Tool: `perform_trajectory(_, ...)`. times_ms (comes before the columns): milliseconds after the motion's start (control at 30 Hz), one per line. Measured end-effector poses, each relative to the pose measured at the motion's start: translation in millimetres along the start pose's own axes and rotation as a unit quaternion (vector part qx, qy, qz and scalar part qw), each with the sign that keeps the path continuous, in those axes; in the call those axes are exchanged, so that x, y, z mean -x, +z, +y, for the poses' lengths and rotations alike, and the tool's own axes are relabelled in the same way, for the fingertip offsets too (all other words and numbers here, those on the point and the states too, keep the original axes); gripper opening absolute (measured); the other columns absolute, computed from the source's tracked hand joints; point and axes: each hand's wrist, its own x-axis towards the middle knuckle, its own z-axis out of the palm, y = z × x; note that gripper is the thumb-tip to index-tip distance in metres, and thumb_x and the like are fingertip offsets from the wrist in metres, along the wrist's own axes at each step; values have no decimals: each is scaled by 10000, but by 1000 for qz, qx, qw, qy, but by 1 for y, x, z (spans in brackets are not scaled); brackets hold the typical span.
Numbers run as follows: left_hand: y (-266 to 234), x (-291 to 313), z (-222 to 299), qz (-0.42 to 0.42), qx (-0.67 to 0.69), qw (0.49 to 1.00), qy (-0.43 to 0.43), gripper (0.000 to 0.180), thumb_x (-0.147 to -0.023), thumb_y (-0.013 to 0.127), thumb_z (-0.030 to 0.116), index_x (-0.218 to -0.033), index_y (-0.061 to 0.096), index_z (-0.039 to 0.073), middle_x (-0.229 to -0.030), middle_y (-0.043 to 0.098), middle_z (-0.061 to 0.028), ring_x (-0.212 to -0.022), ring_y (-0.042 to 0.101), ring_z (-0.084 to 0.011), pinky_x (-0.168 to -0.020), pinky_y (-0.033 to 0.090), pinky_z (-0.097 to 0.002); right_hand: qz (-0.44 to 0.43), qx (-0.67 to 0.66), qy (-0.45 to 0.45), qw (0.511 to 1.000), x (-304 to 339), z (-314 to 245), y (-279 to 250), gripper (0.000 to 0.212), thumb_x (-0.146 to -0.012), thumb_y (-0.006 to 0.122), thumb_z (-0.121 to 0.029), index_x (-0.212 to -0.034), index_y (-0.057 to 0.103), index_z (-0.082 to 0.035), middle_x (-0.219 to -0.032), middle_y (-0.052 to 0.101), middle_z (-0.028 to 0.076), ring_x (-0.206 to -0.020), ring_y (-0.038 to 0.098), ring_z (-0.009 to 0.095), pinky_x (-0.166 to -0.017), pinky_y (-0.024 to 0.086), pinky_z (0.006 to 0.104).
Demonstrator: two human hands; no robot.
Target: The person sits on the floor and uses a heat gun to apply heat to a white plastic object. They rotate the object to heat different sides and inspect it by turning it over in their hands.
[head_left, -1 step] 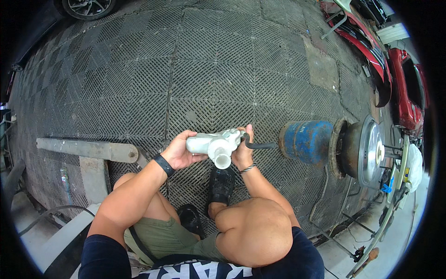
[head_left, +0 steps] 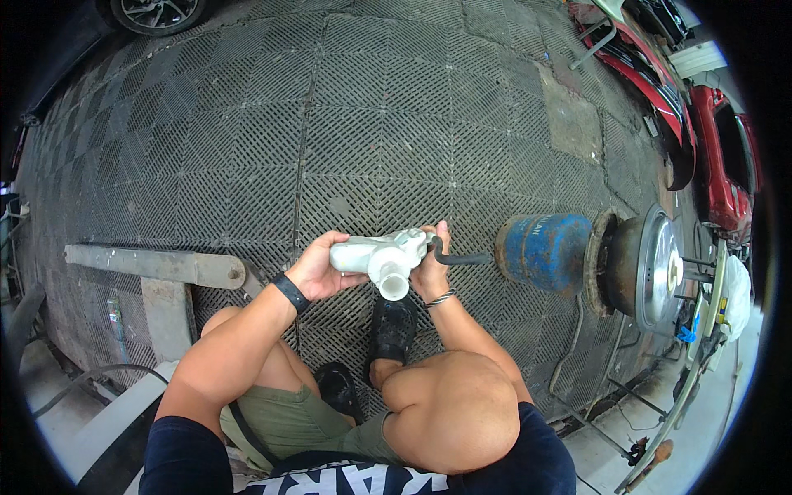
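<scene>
Above my feet, both hands hold a silver-grey housing [head_left: 375, 257] that looks like cast metal. A round open pipe end on it points toward me. Its left end is gripped by my left hand [head_left: 318, 271], thumb on top and fingers beneath. My right hand [head_left: 429, 272] holds the right end, with one finger pointing up behind it; part of that hand is hidden by the housing. From this end a bent black hose [head_left: 462, 258] sticks out to the right. I cannot tell the exact kind of part.
To the right lies a blue gas cylinder [head_left: 544, 252] beside a dark pot with a shiny lid [head_left: 656, 268]. A metal jack-like arm [head_left: 157, 262] is at left. Red car panels [head_left: 718, 157] stand far right, a car wheel [head_left: 157, 12] far left. Grid tiles [head_left: 379, 148] cover the floor.
</scene>
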Motion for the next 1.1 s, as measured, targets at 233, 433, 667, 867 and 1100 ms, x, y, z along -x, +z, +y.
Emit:
perform_trajectory(233, -10, 4, 5, 2, 3, 1000, 5, 572, -1004, 411, 476, -1298, 596, 21, -1198, 678, -133, -991, 662, -279, -850, 575, -443, 10, 63, 21, 998, 12, -3, 15, 666, -1007, 391, -718, -1012, 588, -82, -912, 652, 68, -894, 645, 196, -784, 541, 345)
perform_trajectory(433, 7, 10, 21, 165, -80, 977, 109, 813, -1006, 338, 706, -1590, 330, 140, -1656, 302, -135, -1532, 219, -366, -1229, 115, -581, -113, 237, -76, 962, 17, 1, 14, 515, -1102, 339, -504, -1265, 500, -43, -1159, 604, 107, -910, 641, 166, -741, 583, 339)
perform_trajectory(667, -15, 5, 19, 168, -138, 965, 149, 707, -1082, 414, 527, -1574, 313, 30, -1585, 416, -135, -1458, 397, -314, -1183, 302, -574, -150, 249, -30, 956, 16, -9, 27, 336, -1101, 475, -334, -1158, 551, -12, -921, 644, 55, -804, 638, 126, -676, 557, 293)
perform_trajectory(867, -25, 1, 19, 126, -109, 972, 168, 743, -1052, 482, 546, -1536, 316, 7, -1513, 481, -158, -1384, 488, -312, -1130, 405, -540, -154, 236, -18, 959, 17, -15, 29, 308, -1090, 508, -323, -1166, 559, -29, -1040, 638, 50, -895, 624, 118, -741, 556, 291)
perform_trajectory(1100, -29, -4, 18, 112, -112, 970, 184, 753, -1054, 445, 559, -1539, 319, -3, -1504, 494, -168, -1388, 489, -315, -1137, 403, -549, -162, -18, 91, 983, 23, -20, 31, 354, -1082, 477, -374, -1221, 574, -63, -1188, 638, 68, -1049, 627, 190, -893, 537, 398)
